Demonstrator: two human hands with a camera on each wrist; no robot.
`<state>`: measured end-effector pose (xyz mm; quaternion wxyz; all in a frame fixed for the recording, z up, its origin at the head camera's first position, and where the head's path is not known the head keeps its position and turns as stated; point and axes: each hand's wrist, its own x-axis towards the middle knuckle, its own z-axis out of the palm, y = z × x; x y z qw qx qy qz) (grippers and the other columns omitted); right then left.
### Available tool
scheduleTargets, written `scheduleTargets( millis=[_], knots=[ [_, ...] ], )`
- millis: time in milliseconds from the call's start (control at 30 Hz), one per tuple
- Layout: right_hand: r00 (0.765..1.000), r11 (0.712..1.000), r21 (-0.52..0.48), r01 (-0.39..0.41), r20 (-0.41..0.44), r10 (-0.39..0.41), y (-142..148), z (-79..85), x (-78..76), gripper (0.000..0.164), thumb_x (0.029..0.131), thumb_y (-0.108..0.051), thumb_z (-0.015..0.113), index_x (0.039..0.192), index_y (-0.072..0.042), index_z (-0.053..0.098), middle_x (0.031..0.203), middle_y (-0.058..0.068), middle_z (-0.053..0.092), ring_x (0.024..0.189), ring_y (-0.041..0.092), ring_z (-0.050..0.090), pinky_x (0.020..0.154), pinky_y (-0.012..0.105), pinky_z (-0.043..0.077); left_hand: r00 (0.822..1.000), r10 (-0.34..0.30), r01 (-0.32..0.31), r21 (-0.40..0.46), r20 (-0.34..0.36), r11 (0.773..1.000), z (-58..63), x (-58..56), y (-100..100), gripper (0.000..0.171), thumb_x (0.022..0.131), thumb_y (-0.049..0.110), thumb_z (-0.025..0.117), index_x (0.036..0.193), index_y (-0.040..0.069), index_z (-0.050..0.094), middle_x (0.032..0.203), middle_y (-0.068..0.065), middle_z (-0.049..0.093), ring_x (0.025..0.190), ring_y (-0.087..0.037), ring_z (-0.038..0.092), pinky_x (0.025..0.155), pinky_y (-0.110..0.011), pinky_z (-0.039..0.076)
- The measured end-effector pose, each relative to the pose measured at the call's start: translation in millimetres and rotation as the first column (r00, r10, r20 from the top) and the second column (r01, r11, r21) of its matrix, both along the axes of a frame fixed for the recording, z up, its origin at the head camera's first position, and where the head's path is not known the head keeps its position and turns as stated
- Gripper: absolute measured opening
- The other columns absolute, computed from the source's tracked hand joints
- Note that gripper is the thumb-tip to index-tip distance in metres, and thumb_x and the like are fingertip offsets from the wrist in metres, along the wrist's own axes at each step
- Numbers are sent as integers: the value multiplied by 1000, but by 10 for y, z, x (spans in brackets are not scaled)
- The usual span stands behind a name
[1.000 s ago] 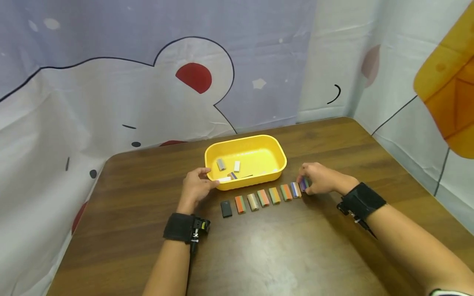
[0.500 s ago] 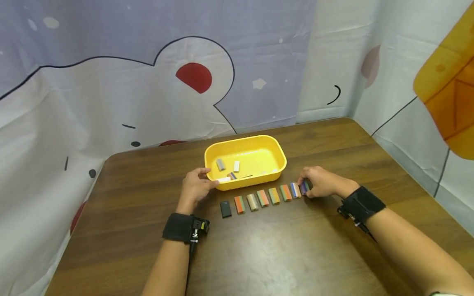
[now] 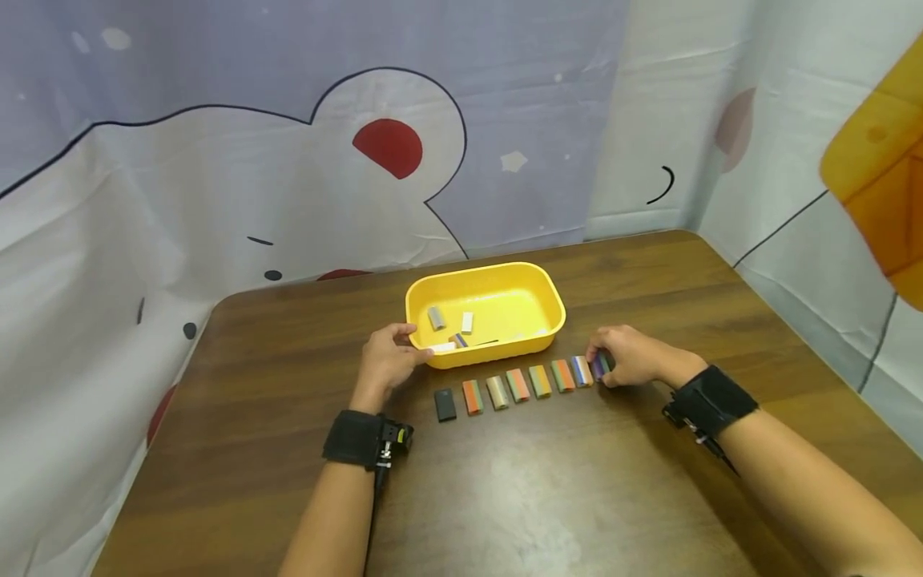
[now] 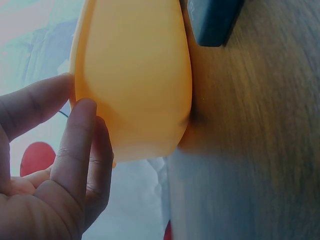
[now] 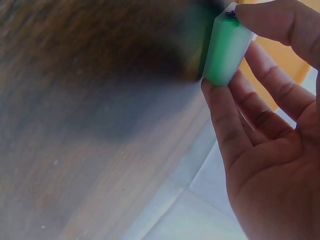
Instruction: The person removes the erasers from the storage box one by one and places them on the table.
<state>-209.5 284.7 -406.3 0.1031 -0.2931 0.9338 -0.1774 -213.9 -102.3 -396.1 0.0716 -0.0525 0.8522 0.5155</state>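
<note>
My left hand (image 3: 389, 362) grips the near left corner of a yellow plastic basin (image 3: 542, 346), with fingertips at its rim and outer wall in the left wrist view. At the right end of a row of small blocks that look like erasers, my right hand (image 3: 629, 357) pinches a purple and green striped eraser (image 3: 601, 367) between thumb and fingers. Its green and white side (image 5: 225, 52) faces the right wrist camera. Beside it lies a white and blue striped eraser (image 3: 581, 371). Leftward the row runs through several orange, green, yellow and beige erasers to a black block (image 3: 445, 405).
Inside the basin lie a grey eraser (image 3: 436, 318), a white eraser (image 3: 467, 322) and a few other small pieces by the near wall. The brown wooden table (image 3: 505, 497) ends at a printed curtain (image 3: 534, 120) behind.
My right hand has shifted the purple and green eraser slightly right and nearer to me, beside the white and blue one. My left hand stays on the basin. The head view has moved a little.
</note>
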Motion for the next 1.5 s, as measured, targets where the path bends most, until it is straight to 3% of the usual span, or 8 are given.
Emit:
scheduleTargets(
  millis=[300, 533, 633, 767, 867, 1033, 1267, 1500],
  knots=[
    [1000, 1000, 11, -6, 3, 6, 105, 11, 11, 28, 71, -5, 81, 95, -8, 66, 95, 2, 60, 81, 18, 54, 70, 35, 47, 1000, 5, -5, 4, -5, 1000, -19, -24, 109, 54, 82, 13, 78, 131, 4, 56, 121, -14, 56, 101, -27, 62, 78, -35, 52],
    [999, 999, 13, -35, -4, 35, 169, 121, 19, 27, 78, -8, 80, 101, -5, 68, 101, 5, 63, 92, 25, 61, 78, 43, 52, 1000, -8, 8, 3, -12, 1000, -20, -44, 165, 56, 82, 13, 78, 132, 4, 55, 121, -16, 56, 101, -27, 62, 77, -35, 51],
    [998, 999, -25, -39, -59, 37, 152, 221, -29, 22, 82, -4, 76, 102, -2, 68, 99, 8, 65, 91, 28, 63, 78, 43, 53, 1000, -4, 4, 6, -14, 1000, -6, -49, 163, 57, 82, 13, 79, 132, 3, 55, 120, -16, 56, 100, -27, 62, 77, -34, 51],
    [984, 993, -100, -68, -170, 51, 23, 379, -137, 14, 86, 4, 68, 100, 0, 68, 92, 8, 69, 82, 22, 66, 70, 36, 54, 1000, 6, -6, 4, -11, 1000, 2, -61, 150, 56, 82, 12, 79, 132, 3, 55, 120, -15, 56, 100, -27, 61, 76, -34, 51],
    [967, 987, -132, -95, -247, 60, -147, 491, -249, 12, 88, 4, 66, 99, 1, 69, 87, 7, 70, 75, 16, 66, 64, 30, 54, 1000, 12, -12, -2, -9, 1000, -3, -65, 135, 56, 82, 12, 79, 132, 4, 55, 120, -15, 56, 100, -27, 61, 77, -34, 51],
    [942, 980, -140, -144, -322, 92, -492, 644, -465, 13, 88, 3, 66, 101, 2, 68, 89, 11, 70, 76, 19, 67, 66, 32, 55, 1000, 20, -20, 1, -8, 1000, -11, -49, 123, 55, 82, 13, 79, 131, 3, 56, 120, -15, 57, 101, -27, 62, 77, -35, 51],
    [957, 975, -78, -206, -225, 184, -1008, 791, -771, 20, 88, -3, 69, 108, 1, 67, 106, 18, 66, 96, 31, 64, 83, 40, 53, 999, 33, -33, 6, -34, 999, -12, -32, 128, 55, 81, 12, 79, 130, 3, 57, 119, -16, 57, 100, -27, 62, 76, -35, 52],
    [971, 966, 102, -239, -4, 240, -1424, 746, -1044, 27, 87, -4, 69, 113, -3, 67, 115, 12, 64, 109, 34, 59, 91, 40, 48, 998, 58, -58, -1, -19, 998, -48, -9, 176, 52, 81, 12, 80, 128, 3, 59, 115, -15, 59, 95, -26, 62, 74, -34, 52]
  ],
)
